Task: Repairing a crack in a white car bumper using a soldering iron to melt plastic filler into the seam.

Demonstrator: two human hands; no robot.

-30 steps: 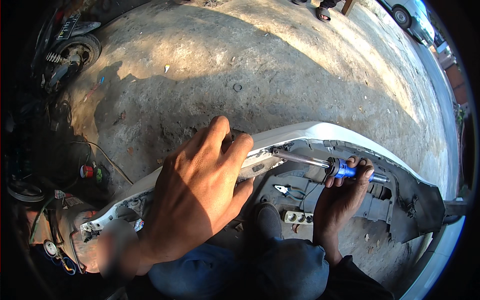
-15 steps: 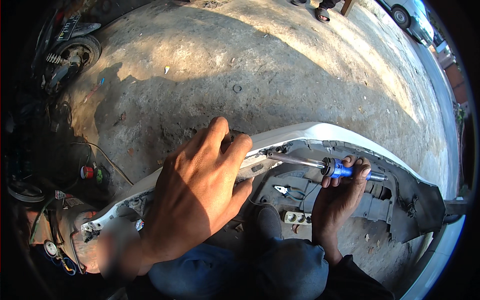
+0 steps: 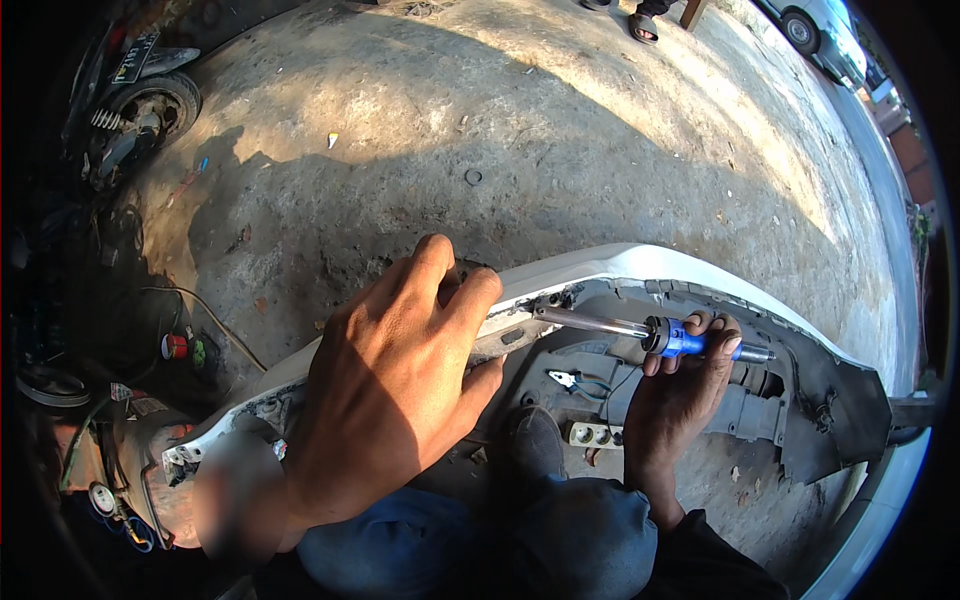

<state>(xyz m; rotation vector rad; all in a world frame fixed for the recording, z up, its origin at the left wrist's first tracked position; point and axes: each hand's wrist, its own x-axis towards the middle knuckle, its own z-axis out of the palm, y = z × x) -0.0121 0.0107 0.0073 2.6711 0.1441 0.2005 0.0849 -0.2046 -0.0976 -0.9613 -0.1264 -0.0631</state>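
A long white car bumper (image 3: 640, 262) arches across the view, its grey inner side towards me. My left hand (image 3: 400, 350) grips the bumper's upper edge left of centre, fingers over the top and thumb on the near side. My right hand (image 3: 690, 385) is closed round the blue handle of a soldering iron (image 3: 600, 322) with a shiny metal barrel. Its flat tip touches or nearly touches the bumper's inner edge, just right of my left hand; exact contact cannot be made out.
Pliers (image 3: 566, 380) lie on the grey plastic inside the bumper, near a white power strip (image 3: 592, 434) and my shoe (image 3: 538, 445). An orange tank (image 3: 165, 490) with a gauge stands at left. Farther off are a motorcycle wheel (image 3: 160, 105), a sandalled foot (image 3: 644, 30) and a parked vehicle (image 3: 820, 35).
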